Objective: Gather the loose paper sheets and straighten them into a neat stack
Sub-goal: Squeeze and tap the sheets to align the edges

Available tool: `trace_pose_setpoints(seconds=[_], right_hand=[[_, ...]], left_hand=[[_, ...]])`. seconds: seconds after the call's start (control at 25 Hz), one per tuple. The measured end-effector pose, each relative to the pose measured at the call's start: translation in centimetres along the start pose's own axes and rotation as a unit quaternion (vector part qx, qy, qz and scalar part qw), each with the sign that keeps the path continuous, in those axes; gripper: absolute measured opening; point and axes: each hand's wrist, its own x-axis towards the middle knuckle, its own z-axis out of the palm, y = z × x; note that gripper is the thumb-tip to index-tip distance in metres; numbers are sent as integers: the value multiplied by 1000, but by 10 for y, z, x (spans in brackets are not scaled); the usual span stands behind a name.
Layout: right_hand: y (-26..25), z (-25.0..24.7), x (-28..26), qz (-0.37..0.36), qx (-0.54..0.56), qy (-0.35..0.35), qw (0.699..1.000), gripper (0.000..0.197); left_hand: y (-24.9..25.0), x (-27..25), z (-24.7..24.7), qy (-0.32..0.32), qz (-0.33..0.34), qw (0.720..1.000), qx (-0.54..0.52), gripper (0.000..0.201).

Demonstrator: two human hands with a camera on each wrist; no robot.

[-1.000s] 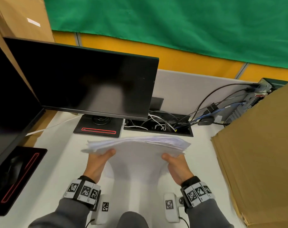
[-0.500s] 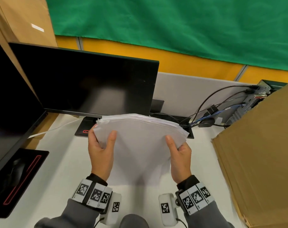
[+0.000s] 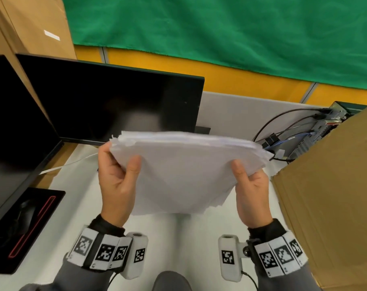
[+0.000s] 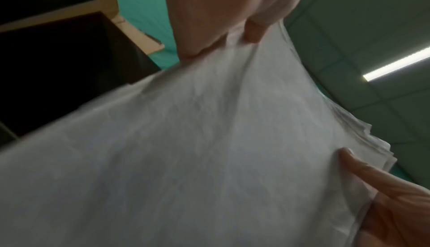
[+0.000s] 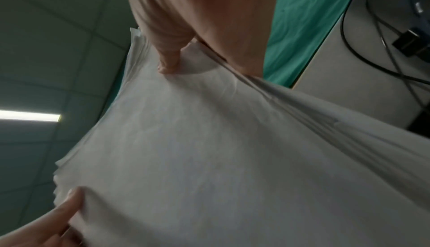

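Observation:
A thick bundle of white paper sheets [image 3: 184, 166] is held up on edge above the white desk [image 3: 77, 206], its top edges uneven and fanned. My left hand [image 3: 119, 171] grips the bundle's left side, thumb on the near face and fingers behind. On the opposite side my right hand [image 3: 249, 181] grips it the same way. In the left wrist view the paper sheets [image 4: 186, 150] fill the frame, with the other hand's thumb at the lower right. The right wrist view shows the paper sheets [image 5: 221, 150] bowed between both hands. The bundle's bottom edge hangs just above the desk.
A black monitor [image 3: 115, 101] stands right behind the paper, and a second dark screen [image 3: 14, 127] is at the left. A large cardboard sheet [image 3: 335, 196] leans at the right. Cables and a small computer [image 3: 316, 131] sit at the back right.
Both hands have lifted the bundle off the desk and tilted it from nearly flat to upright. The hands rose toward the monitor with their grip unchanged.

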Motion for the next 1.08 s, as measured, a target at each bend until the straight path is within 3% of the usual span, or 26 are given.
trace_pose_setpoints(seconds=[0.08, 0.2, 0.4, 0.56, 0.76, 0.84, 0.96, 1.08], right_hand=[[13, 1, -7, 37, -38, 15, 998, 37], [33, 10, -14, 55, -61, 48, 995, 14], [31, 18, -10, 52, -34, 92, 994, 14], [26, 31, -14, 50, -9, 127, 991, 28], [25, 35, -10, 70, -1, 214, 974, 37], [26, 33, -8, 58, -2, 208, 976, 36], [28, 35, -9, 48, -24, 192, 980, 53], [30, 37, -6, 53, -17, 246, 968, 44]], left_hand=[[-13, -13, -3, -7, -79, 997, 4, 41], [-34, -29, 0, 10, -151, 988, 10, 54], [-24, -23, 18, 91, -124, 988, -20, 47], [-16, -11, 33, 181, -147, 971, -45, 20], [-10, -12, 37, 182, -67, 980, -45, 21], [-9, -12, 39, 180, -60, 981, -45, 23], [-11, -10, 35, 200, -69, 976, -47, 19], [-12, -10, 34, 196, -62, 978, -38, 21]])
